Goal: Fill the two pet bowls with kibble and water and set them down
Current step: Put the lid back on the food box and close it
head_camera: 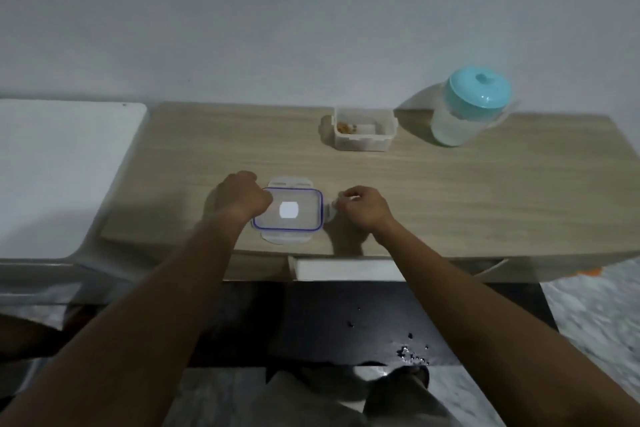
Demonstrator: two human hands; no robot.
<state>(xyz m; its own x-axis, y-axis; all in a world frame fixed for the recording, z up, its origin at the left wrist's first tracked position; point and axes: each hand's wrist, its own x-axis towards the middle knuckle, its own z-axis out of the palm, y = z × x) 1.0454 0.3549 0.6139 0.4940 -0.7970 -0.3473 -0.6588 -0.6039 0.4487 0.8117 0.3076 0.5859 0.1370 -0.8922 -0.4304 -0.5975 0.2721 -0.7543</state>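
Note:
A clear container lid with a blue seal (pixel 288 210) lies flat near the front edge of the wooden table (pixel 450 191). My left hand (pixel 242 194) grips the lid's left side, fingers curled over its edge. On the lid's right side, my right hand (pixel 362 206) pinches the clip flap. Farther back stands an open clear plastic container (pixel 363 128) with a little brown kibble in its left corner. A clear water pitcher with a teal lid (pixel 469 107) stands at the back right. No pet bowl shows in this view.
A white surface (pixel 59 170) adjoins the table on the left. Below the table's front edge are a white ledge (pixel 346 269) and a dark mat (pixel 329 322) with small scattered specks on it. My legs show at the bottom.

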